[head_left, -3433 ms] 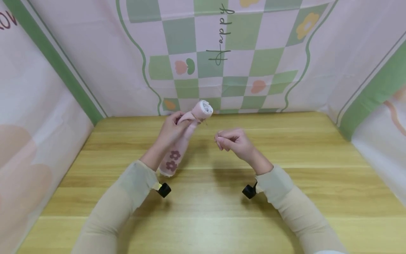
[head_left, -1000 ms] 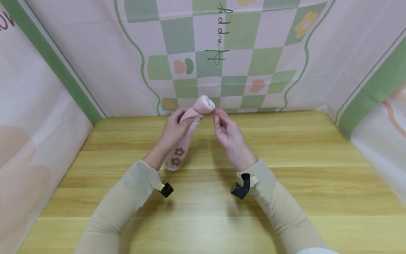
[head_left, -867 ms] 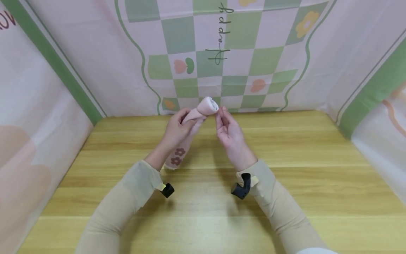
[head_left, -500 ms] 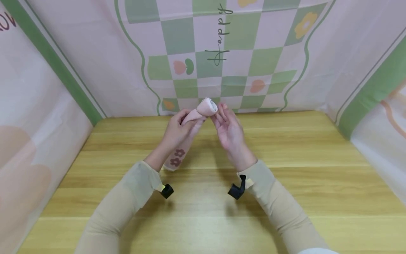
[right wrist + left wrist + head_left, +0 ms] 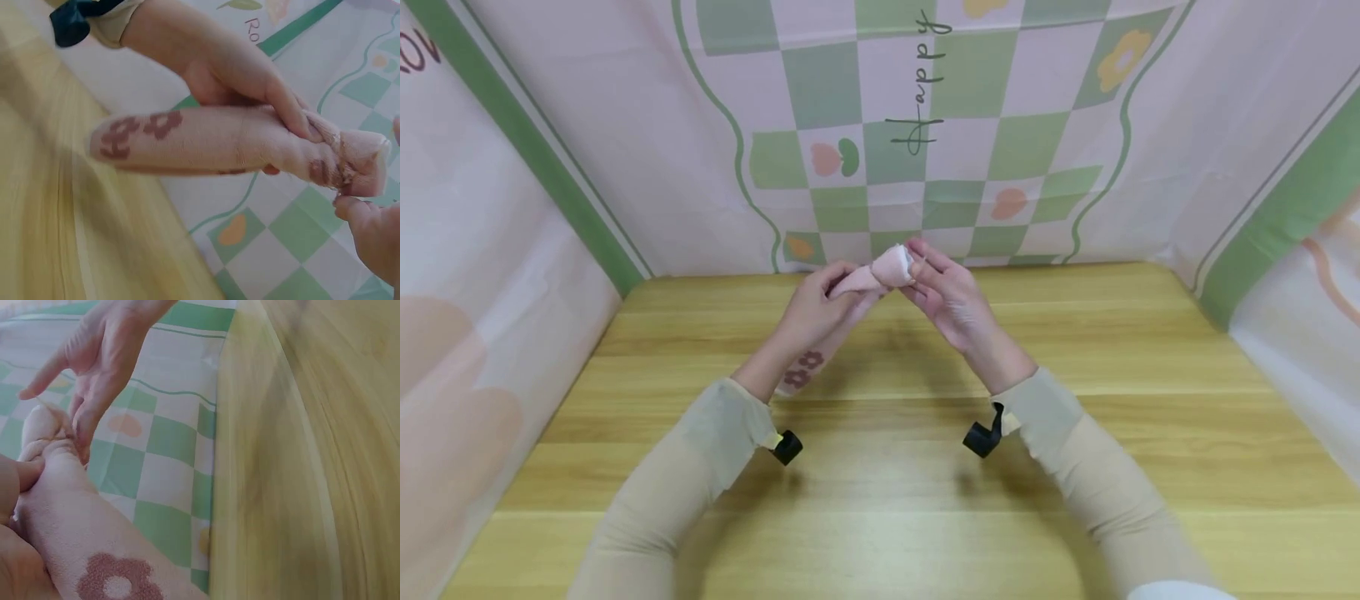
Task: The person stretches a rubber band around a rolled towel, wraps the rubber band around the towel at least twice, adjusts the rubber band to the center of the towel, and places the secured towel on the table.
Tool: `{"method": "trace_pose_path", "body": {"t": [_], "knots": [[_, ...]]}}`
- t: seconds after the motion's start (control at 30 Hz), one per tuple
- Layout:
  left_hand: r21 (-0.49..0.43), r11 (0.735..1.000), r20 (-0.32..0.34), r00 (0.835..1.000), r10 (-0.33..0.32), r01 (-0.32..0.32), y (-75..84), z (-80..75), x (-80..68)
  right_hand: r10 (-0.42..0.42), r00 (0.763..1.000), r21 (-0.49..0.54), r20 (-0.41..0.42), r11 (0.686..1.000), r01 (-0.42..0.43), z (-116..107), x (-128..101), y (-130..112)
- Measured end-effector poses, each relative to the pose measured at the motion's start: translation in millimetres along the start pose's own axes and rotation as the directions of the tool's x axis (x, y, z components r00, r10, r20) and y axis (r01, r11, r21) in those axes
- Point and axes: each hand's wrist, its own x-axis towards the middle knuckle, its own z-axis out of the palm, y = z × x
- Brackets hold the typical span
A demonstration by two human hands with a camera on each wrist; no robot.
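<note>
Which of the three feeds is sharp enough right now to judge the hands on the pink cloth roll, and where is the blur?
Head view: sharpest, evenly lit, soft shadows under the arms, walls bowed by the wide lens; left hand and right hand meet at the pink cloth roll. Left wrist view: wooden table smeared. Right wrist view: table streaked, roll readable.

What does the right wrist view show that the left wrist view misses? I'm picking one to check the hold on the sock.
Only the right wrist view shows the left hand gripping the sock near its bunched end, plus both flower prints and a black wrist mount. Only the left wrist view shows the right hand spread, fingers at the sock's tip. Both share the sock, wooden table and checked backdrop.
</note>
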Motion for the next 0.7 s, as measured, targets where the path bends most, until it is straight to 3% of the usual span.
{"method": "trace_pose_path", "body": {"t": [0.23, 0.4, 0.6, 0.7], "knots": [[0.203, 0.978, 0.06, 0.998, 0.033, -0.044, 2.1, -4.6, 0.0, 0.111, 0.993, -0.122, -0.039, 0.986, -0.115, -0.7, 2.7, -4.7], [0.309, 0.942, 0.142, 0.986, 0.088, -0.129, 2.4, -7.7, 0.6, 0.203, 0.978, -0.16, -0.048, 0.965, -0.208, -1.6, 2.9, -5.3], [0.424, 0.867, 0.249, 0.954, 0.167, -0.262, 0.7, -9.2, 0.1, 0.298, 0.955, -0.315, -0.011, 0.905, -0.286, -9.5, 2.9, -3.0], [0.486, 0.797, 0.315, 0.923, 0.223, -0.358, 3.7, -8.2, -2.1, 0.336, 0.942, -0.419, 0.002, 0.855, -0.305, -14.7, 3.5, -0.6]]}}
